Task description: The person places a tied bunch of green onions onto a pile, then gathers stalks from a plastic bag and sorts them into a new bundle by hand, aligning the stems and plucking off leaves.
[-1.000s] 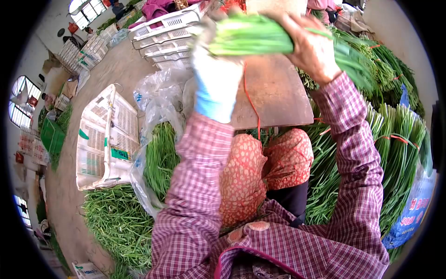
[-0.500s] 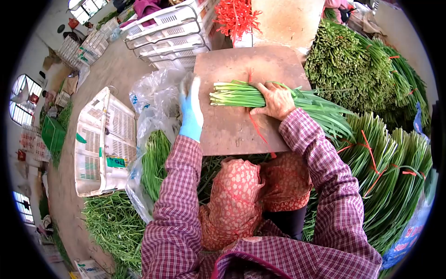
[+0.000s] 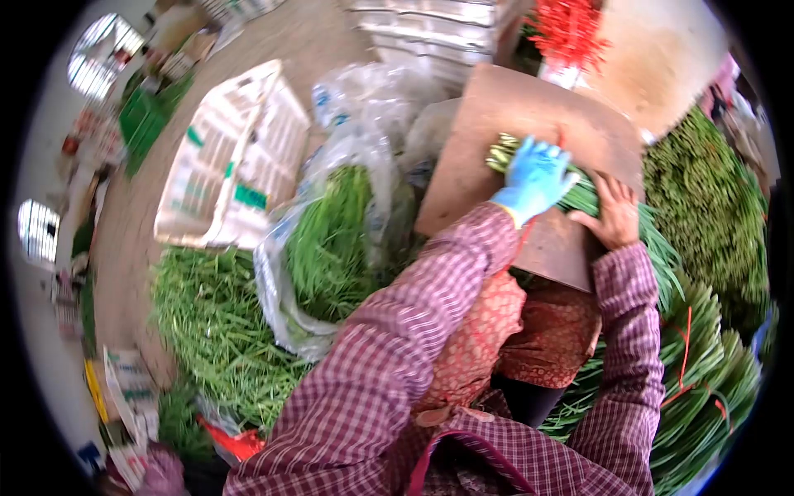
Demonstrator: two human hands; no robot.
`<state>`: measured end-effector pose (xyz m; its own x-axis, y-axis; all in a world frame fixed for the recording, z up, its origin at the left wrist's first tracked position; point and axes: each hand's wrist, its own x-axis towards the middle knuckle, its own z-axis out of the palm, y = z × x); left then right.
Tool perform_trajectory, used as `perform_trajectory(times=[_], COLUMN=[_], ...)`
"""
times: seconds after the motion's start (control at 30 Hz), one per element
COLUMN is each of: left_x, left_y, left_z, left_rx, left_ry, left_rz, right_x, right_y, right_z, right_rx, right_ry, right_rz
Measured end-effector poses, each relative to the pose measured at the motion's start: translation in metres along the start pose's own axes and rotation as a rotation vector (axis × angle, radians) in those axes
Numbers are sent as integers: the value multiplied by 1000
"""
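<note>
A bunch of garlic chives (image 3: pixel 501 153) lies across a brown board (image 3: pixel 471 157) in front of me, its pale stem ends to the left and its green leaves trailing off the right edge. My left hand (image 3: pixel 536 178), in a blue and white glove, is closed over the bunch near the stem ends. Bare, my right hand (image 3: pixel 614 213) holds the leafy part farther right, thumb on the near side and fingers across the top. A red tie strip (image 3: pixel 527 234) lies on the board beneath the bunch, mostly hidden by my hands.
Tied chives (image 3: pixel 703 364) and a big stack of green stalks (image 3: pixel 703 207) stand at the right. Red strips (image 3: pixel 568 33) hang behind the board. To the left are a clear plastic bag (image 3: pixel 277 289) of greens, a white crate (image 3: pixel 236 157) and loose leaves (image 3: pixel 215 322).
My left hand has come from the board's left edge onto the bunch. My right hand stays on the leaves. The view has swung left, so the board appears farther right and tilted.
</note>
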<state>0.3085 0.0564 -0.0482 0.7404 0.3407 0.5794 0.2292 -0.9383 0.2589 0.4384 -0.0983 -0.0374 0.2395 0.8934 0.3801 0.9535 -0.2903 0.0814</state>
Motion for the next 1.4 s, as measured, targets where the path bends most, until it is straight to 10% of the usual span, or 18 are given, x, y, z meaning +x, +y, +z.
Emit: perform_trajectory(times=[0.23, 0.5, 0.6, 0.67, 0.83, 1.03, 1.17, 1.27, 1.33, 1.4], left_x=[1, -57, -147, -211, -341, -369, -341, -353, -372, -355], left_y=[-3, -29, -76, -106, -205, -284, -308, -347, -380, -360], left_z=[2, -116, -169, -187, -159, -159, -204, -197, -185, -189], left_rx=[-48, -507, -605, -579, -432, -449, -68, -281, -3, -163], left_ry=[-184, 239, 259, 178, 135, 5, -176, 314, 251, 137], left_rz=[-43, 51, -285, -881, -1063, -1141, -1292, -1374, -953, -1054], right_x=[-47, -35, 13, 41, 110, 181, 230, 271, 286, 304], right_y=[59, 41, -63, -148, -319, -404, -398, -385, -382, -393], right_z=[-12, -116, -138, -141, -13, 77, 72, 70, 69, 71], right_rx=[-27, 79, 620, 831, 1054, 1251, 1510, 1680, 1657, 1733], right_ry=[-119, -131, -121, -302, -966, -1218, -921, -825, -701, -645], right_rz=[118, 147, -23, -53, -308, 70, 170, 130, 47, 116])
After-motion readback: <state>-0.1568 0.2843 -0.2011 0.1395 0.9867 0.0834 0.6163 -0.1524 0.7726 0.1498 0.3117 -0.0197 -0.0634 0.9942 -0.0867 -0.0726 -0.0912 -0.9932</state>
